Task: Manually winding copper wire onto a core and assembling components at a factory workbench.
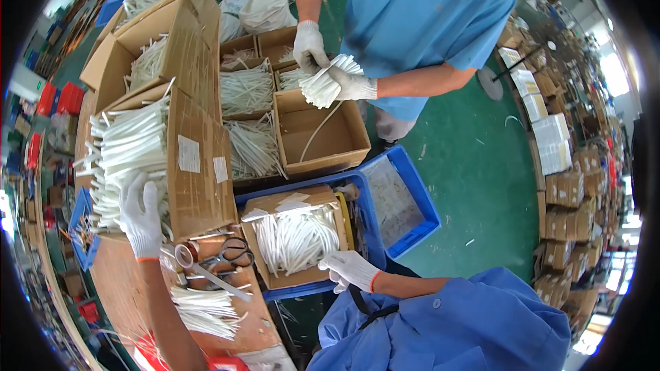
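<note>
My left hand (142,216), in a white knit glove, lies against the white tubes (130,158) piled in a tall cardboard box (199,165). Its fingers are stretched and somewhat apart. My right hand (349,271), gloved too, is at the near right corner of a smaller carton (295,199) packed with looped white tubes (295,237). Its fingers are loosely bent and apart, and nothing shows in them. Between my arms, a loose bunch of white tubes (206,312) rests on the wooden bench (124,288), beside black-handled scissors (237,252) and a tape roll (185,255).
Opposite me a person in blue (419,20) holds a bundle of white tubes (330,81) in gloved hands, above an open carton (323,137). Several cartons of tubes stand beside it. A blue crate (402,199) sits on the green floor (474,192). Stacked boxes (567,189) line the right.
</note>
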Demonstrator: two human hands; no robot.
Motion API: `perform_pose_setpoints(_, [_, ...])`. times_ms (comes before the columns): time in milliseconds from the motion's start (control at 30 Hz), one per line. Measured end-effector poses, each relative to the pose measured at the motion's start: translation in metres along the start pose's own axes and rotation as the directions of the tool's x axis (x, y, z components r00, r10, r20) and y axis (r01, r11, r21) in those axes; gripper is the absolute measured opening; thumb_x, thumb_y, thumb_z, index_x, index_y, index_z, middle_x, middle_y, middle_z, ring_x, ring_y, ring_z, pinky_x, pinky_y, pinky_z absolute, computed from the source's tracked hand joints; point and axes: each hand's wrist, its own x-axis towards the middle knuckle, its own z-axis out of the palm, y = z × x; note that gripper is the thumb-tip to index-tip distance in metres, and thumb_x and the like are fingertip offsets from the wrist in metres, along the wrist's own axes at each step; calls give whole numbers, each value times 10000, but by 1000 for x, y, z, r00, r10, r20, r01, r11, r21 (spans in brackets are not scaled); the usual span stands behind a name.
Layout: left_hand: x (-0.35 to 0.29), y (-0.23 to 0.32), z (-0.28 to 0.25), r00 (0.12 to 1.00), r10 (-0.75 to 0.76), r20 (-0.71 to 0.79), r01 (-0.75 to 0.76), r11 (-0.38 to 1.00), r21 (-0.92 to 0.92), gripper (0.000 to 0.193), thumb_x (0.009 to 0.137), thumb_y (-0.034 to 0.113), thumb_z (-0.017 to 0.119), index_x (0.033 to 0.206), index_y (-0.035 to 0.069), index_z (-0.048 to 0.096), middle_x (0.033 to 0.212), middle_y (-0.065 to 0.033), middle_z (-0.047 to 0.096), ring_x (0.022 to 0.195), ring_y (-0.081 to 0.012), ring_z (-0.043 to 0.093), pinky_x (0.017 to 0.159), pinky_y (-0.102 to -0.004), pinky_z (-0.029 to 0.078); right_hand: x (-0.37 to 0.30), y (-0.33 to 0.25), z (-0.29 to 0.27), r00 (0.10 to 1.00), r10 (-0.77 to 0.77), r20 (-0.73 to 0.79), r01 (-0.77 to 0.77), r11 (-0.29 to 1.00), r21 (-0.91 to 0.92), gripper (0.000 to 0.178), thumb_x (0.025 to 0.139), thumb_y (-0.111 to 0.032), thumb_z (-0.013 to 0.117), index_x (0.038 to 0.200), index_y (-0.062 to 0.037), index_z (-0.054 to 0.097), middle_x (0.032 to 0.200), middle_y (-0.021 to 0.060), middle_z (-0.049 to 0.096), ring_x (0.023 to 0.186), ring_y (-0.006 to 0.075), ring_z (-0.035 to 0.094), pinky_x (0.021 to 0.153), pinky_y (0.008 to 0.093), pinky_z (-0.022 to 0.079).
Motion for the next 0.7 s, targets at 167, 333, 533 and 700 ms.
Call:
perform_pose_setpoints(167, [-2, 0, 4, 997, -60, -51, 66, 991, 116, 410, 1102, 283, 674, 1349, -39, 732, 1441, -214, 701, 1373, -377, 644, 1198, -452, 469, -27, 23, -70, 998, 62, 1, -62, 998, 1, 256, 1048, -304, 677, 1103, -59, 727, 785, 10, 582, 630, 125, 548, 770, 464, 645])
perform_pose_setpoints(333, [-2, 0, 5, 997, -71, -34, 75, 988, 137, 423, 1106, 315, 671, 1345, -27, 735, 1433, -202, 707, 1353, -383, 648, 1179, -450, 481, -71, 46, -143, 982, -28, -187, 21, 999, -39, 282, 1039, -273, 715, 1141, -12, 751, 840, 76, 623, 613, 169, 609, 632, 408, 641])
perform_pose_setpoints(533, [-5, 1, 5, 996, -78, -40, 83, 985, 153, 439, 1106, 346, 678, 1354, -11, 736, 1433, -197, 708, 1350, -383, 651, 1171, -450, 485, -111, 86, -181, 930, -47, -364, 86, 992, 92, 271, 1051, -229, 694, 1151, 17, 743, 830, 74, 613, 610, 168, 612, 651, 409, 663])
perform_pose_setpoints(700, [-4, 3, 9, 997, -69, -42, 74, 988, 137, 462, 1118, 375, 653, 1368, -4, 737, 1421, -193, 718, 1334, -371, 667, 1158, -437, 488, -126, 124, -179, 924, -30, -381, 72, 993, 96, 298, 1069, -233, 685, 1197, 31, 741, 844, 64, 606, 621, 156, 605, 676, 414, 672])
